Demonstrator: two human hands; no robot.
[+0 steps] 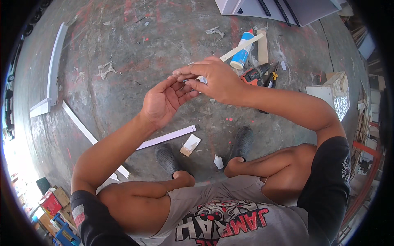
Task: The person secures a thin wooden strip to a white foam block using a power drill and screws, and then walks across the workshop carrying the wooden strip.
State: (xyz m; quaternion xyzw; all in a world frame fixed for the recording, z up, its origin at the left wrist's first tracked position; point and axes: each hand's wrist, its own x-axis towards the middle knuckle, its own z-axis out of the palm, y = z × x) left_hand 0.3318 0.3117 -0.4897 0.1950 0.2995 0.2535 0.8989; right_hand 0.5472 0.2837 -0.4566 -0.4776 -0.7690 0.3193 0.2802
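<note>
My left hand (162, 102) is raised, palm up and fingers loosely curved, with its fingertips close to those of my right hand. Above it my right hand (219, 82) is bent over, thumb and fingers closed around a small whitish piece (202, 80); its kind is mostly hidden. Beyond the right knuckles a narrow pale strip (243, 46) shows, crossing over a blue-and-white tube with a red tip (245, 49). Whether that strip reaches into the hand, I cannot tell. Past my right wrist an orange-and-black cordless drill (255, 74) lies beside yellow-and-black handled pliers (271, 78).
White panel strips (55, 65) lie at the left, with a narrow one (168, 137) before my feet. Near my shoes are a small white block (191, 145) and a white squeeze bottle (218, 162). A white cabinet piece (279, 10) stands far right; a box-like piece (328, 92) sits right.
</note>
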